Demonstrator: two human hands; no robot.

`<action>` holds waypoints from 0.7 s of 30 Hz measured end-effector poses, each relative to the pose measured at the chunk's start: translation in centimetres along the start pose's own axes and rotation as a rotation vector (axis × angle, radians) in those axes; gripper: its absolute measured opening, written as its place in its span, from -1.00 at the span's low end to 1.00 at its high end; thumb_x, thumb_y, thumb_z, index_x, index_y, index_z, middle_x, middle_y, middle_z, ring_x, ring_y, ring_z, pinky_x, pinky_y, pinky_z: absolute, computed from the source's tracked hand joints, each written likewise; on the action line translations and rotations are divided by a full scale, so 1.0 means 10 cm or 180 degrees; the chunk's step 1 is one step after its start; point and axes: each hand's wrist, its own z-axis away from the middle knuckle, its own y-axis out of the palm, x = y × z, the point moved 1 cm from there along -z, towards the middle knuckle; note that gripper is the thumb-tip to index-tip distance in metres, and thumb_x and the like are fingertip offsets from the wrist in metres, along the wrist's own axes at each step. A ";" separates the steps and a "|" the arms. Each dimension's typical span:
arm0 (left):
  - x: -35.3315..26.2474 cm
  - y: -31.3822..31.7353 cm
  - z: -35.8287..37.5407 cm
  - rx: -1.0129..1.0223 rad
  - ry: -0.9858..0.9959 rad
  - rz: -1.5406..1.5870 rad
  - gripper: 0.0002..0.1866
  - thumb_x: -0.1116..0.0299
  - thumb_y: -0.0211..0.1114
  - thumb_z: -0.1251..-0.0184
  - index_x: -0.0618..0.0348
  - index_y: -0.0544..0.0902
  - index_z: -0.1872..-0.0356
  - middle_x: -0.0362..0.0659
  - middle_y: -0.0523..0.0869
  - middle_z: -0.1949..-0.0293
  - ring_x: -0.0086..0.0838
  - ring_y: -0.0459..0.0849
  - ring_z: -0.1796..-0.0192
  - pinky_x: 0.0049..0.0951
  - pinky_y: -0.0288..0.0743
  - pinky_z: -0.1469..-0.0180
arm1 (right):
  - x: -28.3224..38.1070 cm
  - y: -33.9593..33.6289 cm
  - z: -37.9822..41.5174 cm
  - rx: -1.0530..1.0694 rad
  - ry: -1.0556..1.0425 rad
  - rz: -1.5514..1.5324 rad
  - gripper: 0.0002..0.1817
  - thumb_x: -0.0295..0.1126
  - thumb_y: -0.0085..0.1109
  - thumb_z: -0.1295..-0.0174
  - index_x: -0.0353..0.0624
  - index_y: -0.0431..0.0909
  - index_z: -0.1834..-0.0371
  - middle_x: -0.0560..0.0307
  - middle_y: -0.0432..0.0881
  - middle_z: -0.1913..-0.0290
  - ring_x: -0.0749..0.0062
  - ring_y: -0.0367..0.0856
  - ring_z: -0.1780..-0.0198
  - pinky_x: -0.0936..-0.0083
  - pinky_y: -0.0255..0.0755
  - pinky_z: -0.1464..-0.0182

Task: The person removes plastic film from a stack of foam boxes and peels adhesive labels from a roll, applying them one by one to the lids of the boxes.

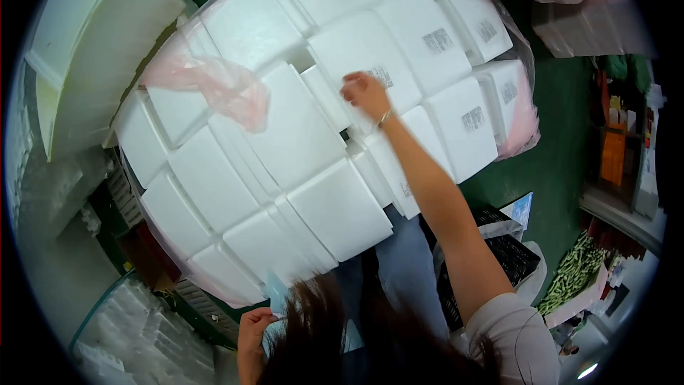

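Rows of white rectangular foam-like boxes (338, 207) fill the middle, several with printed labels on their faces. My right hand (365, 95) hovers over them, close to a label; its fingers look curled but are smeared by motion, and whether anything is between them cannot be made out. Low in the view, my left hand (255, 331) is closed, pinching the edge of a thin light-blue sheet (276, 291), partly hidden behind hanging hair. Crumpled pink translucent plastic (231, 93) lies across the boxes to the left.
Pink plastic wrapping (526, 125) also surrounds the stack's right edge. Black crates (509, 260) stand beside my legs. Large pale foam boxes (107, 50) rise at the left, with clear-wrapped goods (146, 335) below. A tray of green pods (576, 278) sits right on the green floor (552, 178).
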 end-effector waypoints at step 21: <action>-2.17 2.30 0.56 0.1991 0.1783 -0.1739 -0.62 0.46 0.40 -0.09 0.29 0.59 0.02 -0.19 0.71 0.36 -0.74 0.48 0.45 -0.67 0.35 0.40 | 2.51 -1.06 2.05 0.2409 0.0152 0.0472 -0.80 -0.36 0.34 -0.08 -0.28 0.60 0.36 0.18 0.60 0.48 0.62 0.46 0.41 0.62 0.37 0.27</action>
